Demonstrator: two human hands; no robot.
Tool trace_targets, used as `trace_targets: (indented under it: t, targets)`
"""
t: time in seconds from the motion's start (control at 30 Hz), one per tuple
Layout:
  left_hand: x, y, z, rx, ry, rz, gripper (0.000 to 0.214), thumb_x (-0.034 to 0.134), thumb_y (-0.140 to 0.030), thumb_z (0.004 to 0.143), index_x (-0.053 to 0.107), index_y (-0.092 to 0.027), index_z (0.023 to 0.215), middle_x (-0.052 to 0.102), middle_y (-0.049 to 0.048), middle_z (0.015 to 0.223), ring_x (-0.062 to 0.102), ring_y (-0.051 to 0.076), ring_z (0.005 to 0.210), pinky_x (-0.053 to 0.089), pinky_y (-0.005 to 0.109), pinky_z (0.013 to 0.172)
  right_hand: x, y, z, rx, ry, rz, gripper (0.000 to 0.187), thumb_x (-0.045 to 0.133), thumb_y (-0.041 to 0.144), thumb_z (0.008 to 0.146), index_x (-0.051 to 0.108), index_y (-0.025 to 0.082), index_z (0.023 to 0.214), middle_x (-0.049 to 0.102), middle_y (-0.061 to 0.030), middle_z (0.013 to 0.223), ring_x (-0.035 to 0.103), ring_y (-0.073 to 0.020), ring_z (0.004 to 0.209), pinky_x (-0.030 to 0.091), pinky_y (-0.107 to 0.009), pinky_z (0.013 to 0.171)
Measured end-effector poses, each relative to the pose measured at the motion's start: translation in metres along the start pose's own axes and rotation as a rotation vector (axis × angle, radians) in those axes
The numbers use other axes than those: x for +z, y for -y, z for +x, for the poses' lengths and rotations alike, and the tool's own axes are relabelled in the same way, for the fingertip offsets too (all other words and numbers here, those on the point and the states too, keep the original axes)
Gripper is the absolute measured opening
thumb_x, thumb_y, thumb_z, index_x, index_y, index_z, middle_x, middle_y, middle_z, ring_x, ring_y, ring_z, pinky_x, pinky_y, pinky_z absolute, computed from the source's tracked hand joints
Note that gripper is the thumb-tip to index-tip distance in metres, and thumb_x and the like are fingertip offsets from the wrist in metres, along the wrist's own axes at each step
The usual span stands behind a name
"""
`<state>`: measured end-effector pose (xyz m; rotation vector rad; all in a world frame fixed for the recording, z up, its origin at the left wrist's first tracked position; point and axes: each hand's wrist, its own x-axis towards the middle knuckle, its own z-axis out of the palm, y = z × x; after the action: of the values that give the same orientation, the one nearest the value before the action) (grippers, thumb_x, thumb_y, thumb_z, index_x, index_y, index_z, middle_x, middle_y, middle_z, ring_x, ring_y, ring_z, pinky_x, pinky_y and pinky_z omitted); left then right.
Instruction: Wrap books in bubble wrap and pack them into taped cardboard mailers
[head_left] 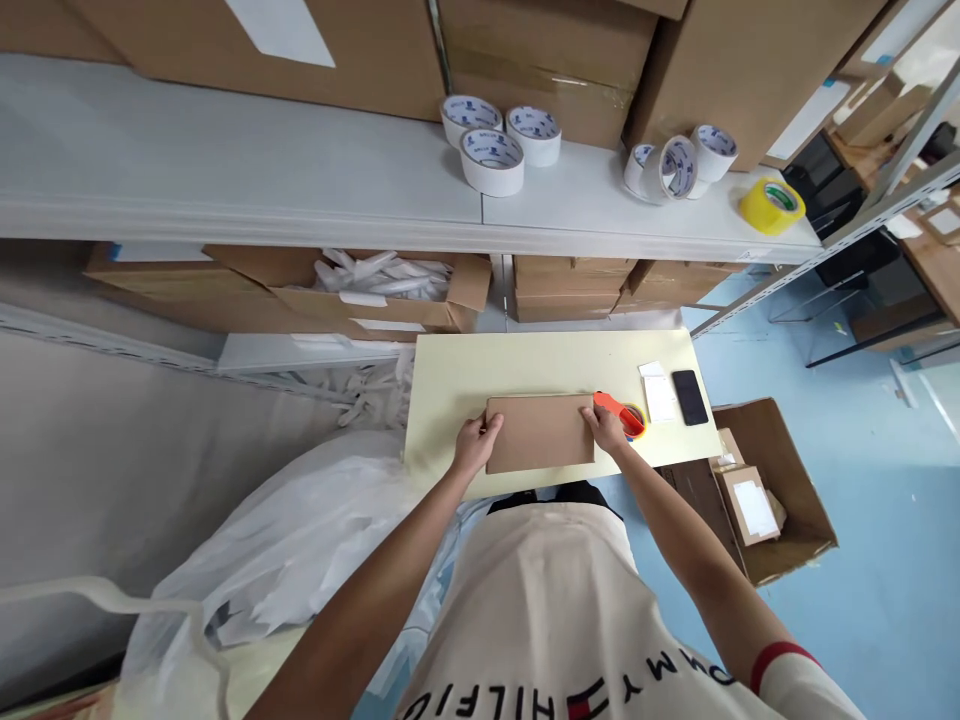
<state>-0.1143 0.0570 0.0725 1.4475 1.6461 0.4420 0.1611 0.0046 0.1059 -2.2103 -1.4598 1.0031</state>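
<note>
A person in a cream printed T-shirt (555,600) leans over a small pale-yellow table (525,365); a flat brown cardboard mailer (540,432) lies face-up near the table's front edge, its long axis running left to right, its short ends pointing at the two hands; the left hand (475,442) clasps the left short end, thumb on top, and the right hand (606,428) closes over the right short end, so the mailer sits squarely between them; the fingertips under the card are hidden. An orange tape dispenser (624,413) is partly covered just behind the right hand; white paper slips (658,392) and a black phone (689,397) lie just beyond it. Farther back, white tape rolls (492,160) and a yellow tape roll (772,204) stand on a white shelf (225,170); large brown cartons (540,50) above are cut off by the frame.
</note>
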Motion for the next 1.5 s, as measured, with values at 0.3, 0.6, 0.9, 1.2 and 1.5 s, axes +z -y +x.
trace_targets:
  t: [0.3, 0.6, 0.9, 1.2, 1.5]
  targets:
    - [0.016, -0.007, -0.001, 0.038, -0.176, 0.199, 0.045, 0.046, -0.039, 0.088, 0.06, -0.009, 0.118, 0.064, 0.0213, 0.109, 0.058, 0.035, 0.114, 0.045, 0.044, 0.097, 0.008, -0.017, -0.001, -0.102, 0.011, 0.155, 0.029, 0.049, 0.038, 0.091, 0.068, 0.018, 0.099, 0.072, -0.0079, 0.088, 0.065, -0.0205, 0.077, 0.048, -0.03, 0.072]
    - [0.058, -0.065, -0.034, 0.242, -0.262, 0.418, 0.059, 0.052, -0.041, 0.087, 0.044, -0.012, 0.137, 0.041, 0.0245, 0.144, 0.04, 0.04, 0.132, 0.033, 0.057, 0.103, -0.08, -0.113, 0.008, 0.08, -0.491, -0.225, 0.038, 0.045, 0.034, 0.091, 0.061, 0.012, 0.119, 0.063, -0.0192, 0.119, 0.055, -0.0312, 0.11, 0.039, -0.044, 0.094]
    - [0.119, -0.093, -0.047, 0.43, 0.02, 0.685, 0.085, 0.066, -0.059, 0.07, 0.048, -0.012, 0.139, 0.037, 0.0262, 0.15, 0.033, 0.043, 0.138, 0.022, 0.057, 0.108, -0.09, -0.177, 0.041, 0.257, -0.417, -0.425, 0.045, 0.043, 0.04, 0.092, 0.052, 0.012, 0.126, 0.055, -0.0222, 0.125, 0.039, -0.0358, 0.123, 0.022, -0.06, 0.101]
    - [0.124, -0.105, -0.031, 0.289, -0.06, 0.708, 0.076, 0.064, -0.058, 0.072, 0.054, -0.013, 0.133, 0.041, 0.0259, 0.147, 0.04, 0.046, 0.131, 0.03, 0.057, 0.101, -0.051, -0.126, 0.002, -0.397, -0.017, -0.366, 0.043, 0.051, 0.048, 0.093, 0.058, 0.014, 0.118, 0.063, -0.0181, 0.112, 0.055, -0.0302, 0.103, 0.041, -0.043, 0.088]
    - [0.116, -0.139, -0.002, 0.411, 0.016, 0.504, 0.061, 0.058, -0.051, 0.082, 0.052, -0.015, 0.131, 0.046, 0.0217, 0.144, 0.046, 0.037, 0.13, 0.035, 0.053, 0.105, -0.015, -0.095, 0.001, -0.192, 0.165, -0.37, 0.018, 0.045, 0.014, 0.091, 0.057, 0.01, 0.104, 0.068, -0.0131, 0.082, 0.063, -0.0244, 0.079, 0.047, -0.037, 0.079]
